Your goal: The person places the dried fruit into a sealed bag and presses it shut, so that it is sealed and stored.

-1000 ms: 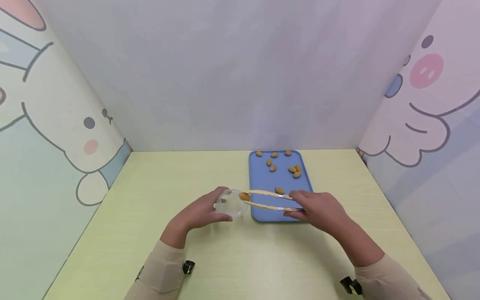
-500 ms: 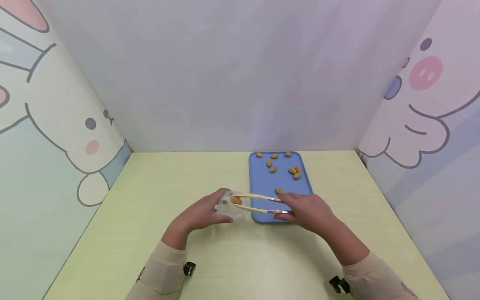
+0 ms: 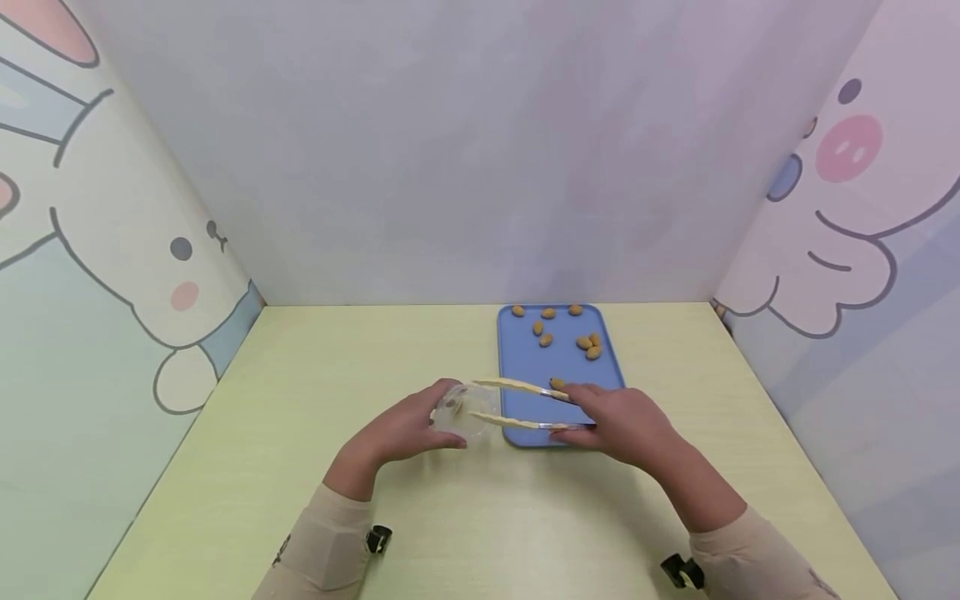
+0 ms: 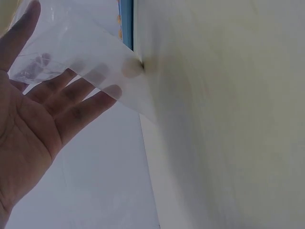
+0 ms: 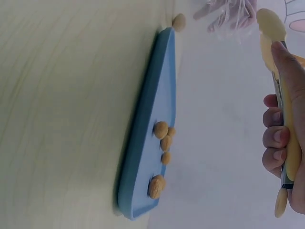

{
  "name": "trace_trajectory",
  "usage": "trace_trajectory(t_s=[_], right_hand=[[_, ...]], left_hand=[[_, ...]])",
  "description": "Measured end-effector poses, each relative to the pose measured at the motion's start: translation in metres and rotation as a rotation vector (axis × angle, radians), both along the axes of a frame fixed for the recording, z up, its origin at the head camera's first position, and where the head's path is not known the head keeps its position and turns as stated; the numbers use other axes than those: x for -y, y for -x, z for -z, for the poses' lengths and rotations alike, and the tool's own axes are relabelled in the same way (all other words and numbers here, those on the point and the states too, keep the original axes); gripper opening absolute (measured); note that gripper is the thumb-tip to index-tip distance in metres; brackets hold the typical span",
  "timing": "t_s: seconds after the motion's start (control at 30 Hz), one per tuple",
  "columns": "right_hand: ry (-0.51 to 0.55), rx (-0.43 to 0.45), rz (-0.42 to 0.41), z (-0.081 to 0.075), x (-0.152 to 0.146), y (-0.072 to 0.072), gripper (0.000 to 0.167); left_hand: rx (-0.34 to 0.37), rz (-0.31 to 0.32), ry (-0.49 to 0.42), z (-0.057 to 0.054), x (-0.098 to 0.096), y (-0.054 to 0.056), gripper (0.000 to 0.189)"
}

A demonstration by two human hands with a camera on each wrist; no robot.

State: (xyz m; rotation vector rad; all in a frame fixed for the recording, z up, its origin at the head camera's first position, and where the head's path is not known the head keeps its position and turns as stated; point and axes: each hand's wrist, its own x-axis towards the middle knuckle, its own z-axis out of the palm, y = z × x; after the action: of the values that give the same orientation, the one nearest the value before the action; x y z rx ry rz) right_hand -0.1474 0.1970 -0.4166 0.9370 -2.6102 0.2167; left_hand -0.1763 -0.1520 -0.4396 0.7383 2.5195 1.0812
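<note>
My left hand (image 3: 411, 423) holds a clear plastic bag (image 4: 90, 52) by its mouth, thumb and fingers curved round it. A blurred brown walnut (image 4: 132, 67) shows low in the bag in the left wrist view. In my right hand (image 3: 626, 421) I grip a pair of tongs (image 5: 271, 28) with pale yellow tips. In the head view the tongs' arms are spread, nothing between them, and their tips overlap the bag's mouth. Right of the bag lies a blue tray (image 3: 525, 362), carrying several brown walnuts (image 3: 588, 343). One walnut (image 3: 558, 383) sits close to the tongs, partly covered.
The tray rests on a pale wood-grain table (image 3: 337, 350), its far end close to the back wall (image 3: 412, 208). Walls with cartoon animals stand at both sides. Dark straps sit on both sleeves.
The tongs moved left over the bag with a walnut between their tips, then spread, and the walnut dropped from them into the bag. My left hand stayed nearly still.
</note>
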Motion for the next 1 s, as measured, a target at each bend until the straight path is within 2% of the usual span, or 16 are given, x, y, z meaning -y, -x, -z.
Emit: trace_trajectory(t_s=[0.13, 0.33, 0.53, 0.77, 1.0], right_hand=[[0.027, 0.01, 0.024, -0.003, -0.009, 0.0, 0.055], [0.055, 0.097, 0.107, -0.004, -0.024, 0.0, 0.046], [0.054, 0.155, 0.183, -0.002, -0.04, 0.001, 0.047], [0.047, 0.274, 0.265, 0.003, -0.056, 0.003, 0.045], [0.039, 0.349, 0.317, 0.016, -0.07, 0.007, 0.051]], left_hand=[[-0.015, 0.0, 0.007, 0.001, 0.0, 0.0, 0.072], [-0.027, -0.001, 0.016, 0.0, 0.0, -0.001, 0.073], [-0.044, -0.011, 0.041, -0.001, 0.0, -0.001, 0.075], [-0.042, -0.017, 0.044, 0.001, -0.001, -0.002, 0.076], [-0.043, -0.016, 0.05, 0.0, -0.001, -0.001, 0.076]])
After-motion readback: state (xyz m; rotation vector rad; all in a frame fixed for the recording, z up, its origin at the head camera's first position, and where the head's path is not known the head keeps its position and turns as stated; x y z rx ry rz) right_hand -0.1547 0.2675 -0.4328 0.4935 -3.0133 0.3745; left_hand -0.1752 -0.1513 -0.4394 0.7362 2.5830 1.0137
